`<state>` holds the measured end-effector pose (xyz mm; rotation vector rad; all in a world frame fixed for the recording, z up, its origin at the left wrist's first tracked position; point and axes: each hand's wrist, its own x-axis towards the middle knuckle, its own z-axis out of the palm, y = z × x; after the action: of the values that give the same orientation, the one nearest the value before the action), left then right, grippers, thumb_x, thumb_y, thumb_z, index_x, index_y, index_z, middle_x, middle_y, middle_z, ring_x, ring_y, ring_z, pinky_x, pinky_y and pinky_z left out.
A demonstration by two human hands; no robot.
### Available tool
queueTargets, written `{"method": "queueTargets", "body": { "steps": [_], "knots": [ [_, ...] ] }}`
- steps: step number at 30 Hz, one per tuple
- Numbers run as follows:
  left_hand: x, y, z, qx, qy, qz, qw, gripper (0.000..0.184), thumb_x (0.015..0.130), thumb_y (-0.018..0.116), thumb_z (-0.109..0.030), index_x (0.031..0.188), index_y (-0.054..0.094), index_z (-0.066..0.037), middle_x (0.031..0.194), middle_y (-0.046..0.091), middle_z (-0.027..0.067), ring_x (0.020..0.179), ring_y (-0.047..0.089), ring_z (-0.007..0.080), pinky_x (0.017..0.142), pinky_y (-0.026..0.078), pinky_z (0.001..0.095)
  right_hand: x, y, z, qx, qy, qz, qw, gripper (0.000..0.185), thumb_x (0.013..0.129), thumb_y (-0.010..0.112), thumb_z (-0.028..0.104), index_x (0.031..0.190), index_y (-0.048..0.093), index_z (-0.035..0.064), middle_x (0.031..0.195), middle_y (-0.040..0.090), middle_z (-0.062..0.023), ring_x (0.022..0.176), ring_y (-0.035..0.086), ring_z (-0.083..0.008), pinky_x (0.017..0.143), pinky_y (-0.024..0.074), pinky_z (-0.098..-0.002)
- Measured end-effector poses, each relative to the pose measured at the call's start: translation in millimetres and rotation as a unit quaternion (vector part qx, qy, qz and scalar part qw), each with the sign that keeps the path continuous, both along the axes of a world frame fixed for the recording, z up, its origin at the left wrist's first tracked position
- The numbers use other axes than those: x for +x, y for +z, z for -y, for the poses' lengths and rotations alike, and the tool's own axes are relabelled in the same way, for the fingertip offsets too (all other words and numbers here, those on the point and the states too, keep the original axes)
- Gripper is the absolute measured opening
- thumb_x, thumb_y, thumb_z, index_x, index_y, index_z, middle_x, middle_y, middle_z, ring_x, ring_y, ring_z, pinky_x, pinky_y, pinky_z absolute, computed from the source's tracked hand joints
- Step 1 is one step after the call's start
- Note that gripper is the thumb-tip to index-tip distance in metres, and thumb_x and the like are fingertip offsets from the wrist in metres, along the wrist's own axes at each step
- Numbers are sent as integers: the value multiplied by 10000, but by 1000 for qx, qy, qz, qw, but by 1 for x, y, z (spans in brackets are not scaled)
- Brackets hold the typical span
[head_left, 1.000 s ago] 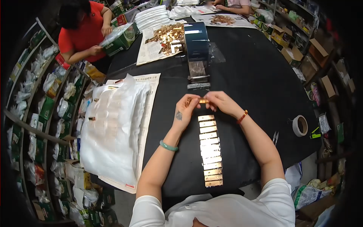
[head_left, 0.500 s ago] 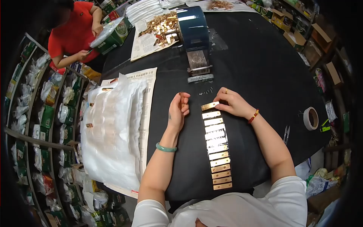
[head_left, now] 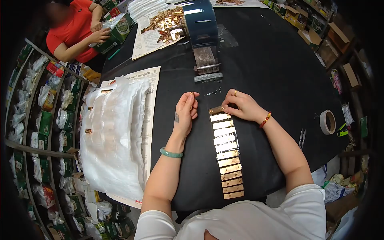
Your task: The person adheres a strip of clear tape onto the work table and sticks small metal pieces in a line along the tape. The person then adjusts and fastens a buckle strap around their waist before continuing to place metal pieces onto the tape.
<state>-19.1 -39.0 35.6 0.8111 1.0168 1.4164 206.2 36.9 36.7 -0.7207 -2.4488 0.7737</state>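
Note:
A column of shiny copper-coloured metal plates (head_left: 229, 154), each with small screw-like dots or holes, runs down the black table in front of me. My right hand (head_left: 245, 106) pinches the right end of the topmost plate (head_left: 217, 110), at the column's far end. Left of it, my left hand (head_left: 185, 111) is raised with curled fingers. A small copper-coloured piece (head_left: 192, 93) shows at its fingertips; the rest of the piece is hidden.
A blue tape dispenser (head_left: 202, 24) stands ahead, beside a heap of copper pieces (head_left: 166, 24) on newspaper. White foam sheets (head_left: 114, 148) are stacked at left. Scissors (head_left: 302, 138) and a tape roll (head_left: 327, 122) lie at right. Across the table, a person in red (head_left: 74, 30) handles a green box (head_left: 116, 34).
The topmost plate has moved slightly closer to the column. My left thumb and fingers have closed together on the small piece. The other person's hand has moved onto the box.

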Motion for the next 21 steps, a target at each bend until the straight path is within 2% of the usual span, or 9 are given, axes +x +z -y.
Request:
{"method": "queueTargets", "body": {
  "steps": [3,7,8,12,18,21],
  "knots": [
    [2,2,-1,-3,-3,10,1000,257,972,453,-222,1092,575,-31,726,488,-14,540,333,28,469,268,156,0,-1,0,24,3,4,1000,128,826,660,160,906,671,61,900,562,-24,670,537,-156,631,440,-266],
    [14,3,0,8,-23,-119,993,256,950,497,-173,1133,566,-7,762,545,0,552,379,31,497,302,146,-1,8,-1,-52,-17,-94,994,142,829,651,125,940,673,40,886,584,-40,657,540,-158,615,441,-261],
    [16,3,0,10,-23,-120,992,256,950,497,-173,1133,566,-7,762,545,0,552,379,31,497,302,146,-3,9,0,-51,-17,-96,994,142,829,651,125,940,673,40,886,584,-40,657,540,-158,615,441,-261],
    [25,-4,2,77,-39,-219,972,238,915,540,-124,1100,594,15,792,617,38,627,498,69,567,405,177,-14,11,6,-29,4,-126,992,151,836,639,93,966,670,22,863,605,-52,649,542,-154,601,440,-256],
    [29,-4,3,81,-20,-213,973,174,924,551,-101,1035,613,18,752,588,26,598,460,42,536,363,158,-14,11,6,-7,-5,-93,996,143,841,639,90,960,668,17,856,618,-56,656,554,-157,600,442,-259],
    [29,8,6,55,-11,-247,967,170,912,565,-121,951,630,30,770,620,48,629,509,81,583,407,193,-13,2,0,-56,-21,-86,995,149,843,630,79,975,666,22,854,612,-53,656,545,-140,594,430,-248]
  ]
}}
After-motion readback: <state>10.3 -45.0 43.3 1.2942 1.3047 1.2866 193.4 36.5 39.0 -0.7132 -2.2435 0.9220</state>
